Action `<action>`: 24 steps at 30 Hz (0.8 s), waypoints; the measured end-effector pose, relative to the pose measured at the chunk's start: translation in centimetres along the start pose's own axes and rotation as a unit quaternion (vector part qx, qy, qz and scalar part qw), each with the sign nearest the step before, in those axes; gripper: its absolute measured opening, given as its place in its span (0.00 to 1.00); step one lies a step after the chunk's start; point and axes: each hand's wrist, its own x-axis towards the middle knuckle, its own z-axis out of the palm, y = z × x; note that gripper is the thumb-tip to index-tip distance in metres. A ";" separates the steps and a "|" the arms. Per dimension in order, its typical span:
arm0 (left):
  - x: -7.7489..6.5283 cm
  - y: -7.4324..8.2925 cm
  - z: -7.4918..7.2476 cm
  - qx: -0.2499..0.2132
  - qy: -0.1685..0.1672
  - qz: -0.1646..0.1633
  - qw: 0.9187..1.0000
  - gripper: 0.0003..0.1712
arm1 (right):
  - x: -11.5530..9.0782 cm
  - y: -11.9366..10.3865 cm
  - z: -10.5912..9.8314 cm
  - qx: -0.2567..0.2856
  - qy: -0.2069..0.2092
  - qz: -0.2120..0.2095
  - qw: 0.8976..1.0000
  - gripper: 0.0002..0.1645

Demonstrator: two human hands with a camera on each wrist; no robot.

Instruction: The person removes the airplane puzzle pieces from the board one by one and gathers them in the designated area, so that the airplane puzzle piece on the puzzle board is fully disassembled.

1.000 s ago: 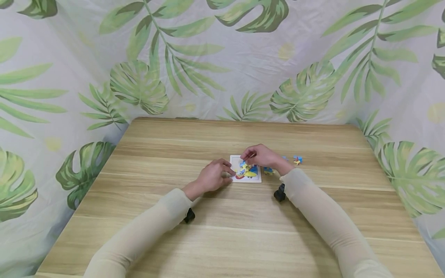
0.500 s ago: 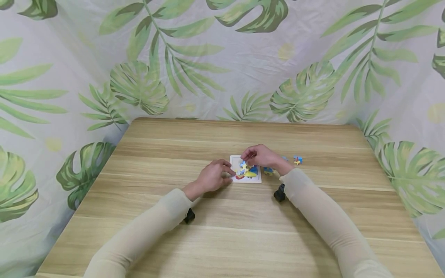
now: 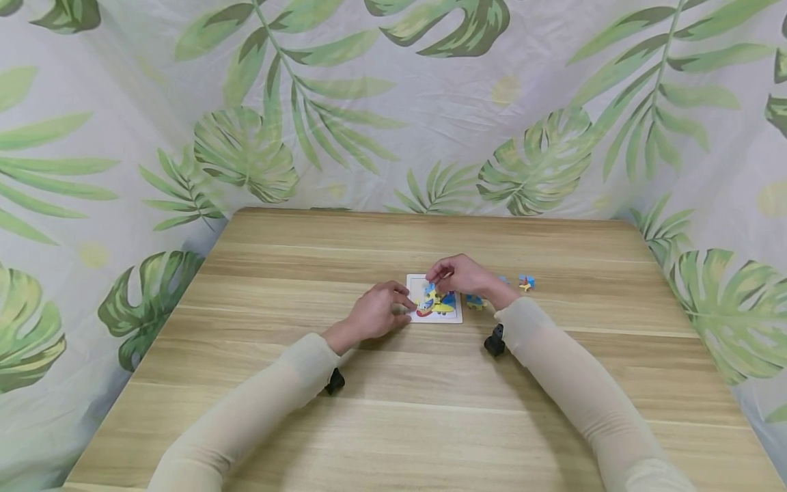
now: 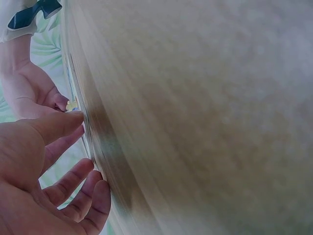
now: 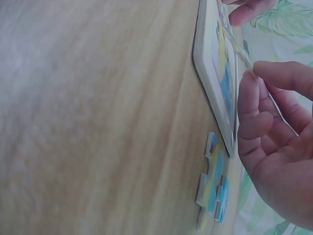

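Note:
A small white-framed jigsaw board (image 3: 458, 319) lies on the table, its picture partly filled with yellow, blue and red pieces. My right hand (image 3: 461, 275) is over its far right part and pinches a puzzle piece (image 5: 243, 55) between thumb and fingertip. That piece is tilted, with its lower end at the board's picture in the right wrist view. At the board's left edge, my left hand (image 3: 378, 311) rests with loosely bent fingers, the fingertips (image 4: 73, 117) touching the frame. The right hand covers part of the board in the head view.
Loose puzzle pieces (image 3: 474, 302) lie just right of the board, partly behind the right wrist. Another piece (image 3: 527, 283) is farther right. The wooden table (image 3: 393, 424) reaches back to a leaf-patterned cloth (image 3: 344, 89). A black wrist camera (image 3: 494, 342) hangs below the right sleeve.
Both hands stay almost in place. Under the right fingertips, the puzzle piece has turned slightly, and more blue shows on it.

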 end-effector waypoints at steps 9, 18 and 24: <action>-0.1 0.1 -0.1 -0.005 0.005 0.003 1.000 0.13 | -0.1 0.0 -0.1 -0.003 0.001 0.003 1.000 0.13; -0.1 0.0 0.0 -0.002 -0.004 -0.007 1.000 0.13 | -0.3 0.1 -0.3 0.002 -0.001 0.004 1.000 0.13; 0.0 0.0 0.0 -0.002 -0.002 -0.006 1.000 0.12 | -0.8 0.5 -0.8 0.013 0.001 0.003 1.000 0.14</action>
